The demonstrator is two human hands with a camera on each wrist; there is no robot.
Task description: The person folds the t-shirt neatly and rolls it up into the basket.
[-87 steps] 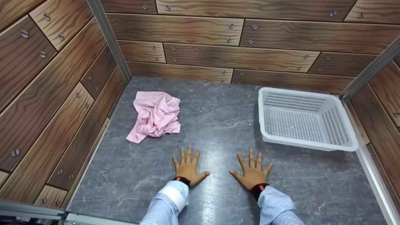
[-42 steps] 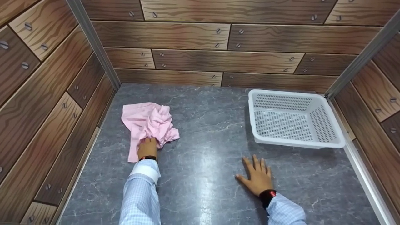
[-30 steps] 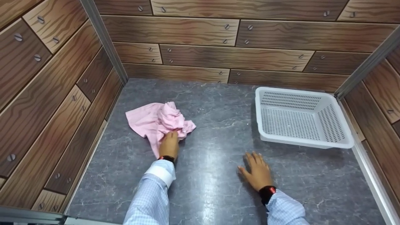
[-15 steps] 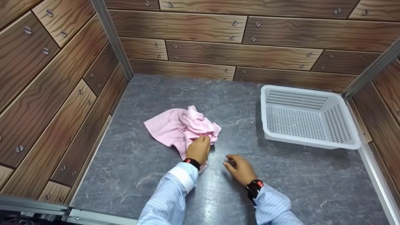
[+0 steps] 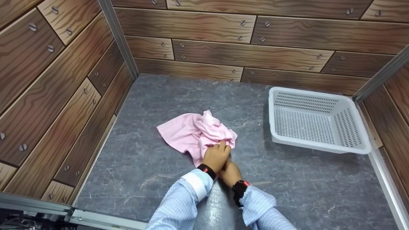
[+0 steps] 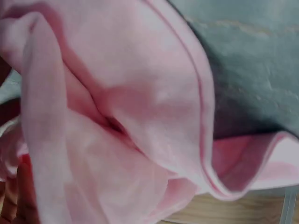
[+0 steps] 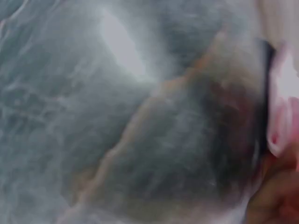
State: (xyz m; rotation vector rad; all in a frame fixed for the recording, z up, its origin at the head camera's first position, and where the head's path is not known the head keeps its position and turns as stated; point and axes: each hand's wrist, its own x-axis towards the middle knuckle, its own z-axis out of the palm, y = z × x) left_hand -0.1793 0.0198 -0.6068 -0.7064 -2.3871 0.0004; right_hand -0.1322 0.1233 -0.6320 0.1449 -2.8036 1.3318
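A crumpled pink cloth (image 5: 185, 127) with a stitched hem lies near the middle of the grey marbled surface, one flap spread to the left. My left hand (image 5: 218, 157) grips its bunched near right part. Close folds of the cloth (image 6: 135, 93) fill most of the left wrist view. My right hand (image 5: 230, 174) is tucked against the left one, its fingertips hidden behind it. In the right wrist view, bent fingers (image 7: 275, 198) show at the lower right, right beside the pink fabric (image 7: 286, 112); I cannot tell whether they pinch it.
A white perforated plastic basket (image 5: 319, 147) stands at the back right, near the corner. Wood-patterned panels (image 5: 204, 27) enclose the grey surface (image 5: 134, 179) at the back and both sides. A metal rail (image 5: 105, 220) runs along the front left.
My left hand moved from the table onto the cloth, gripped it and drew it right and nearer. The right hand left its flat pose, curled its fingers and moved left to meet the left hand.
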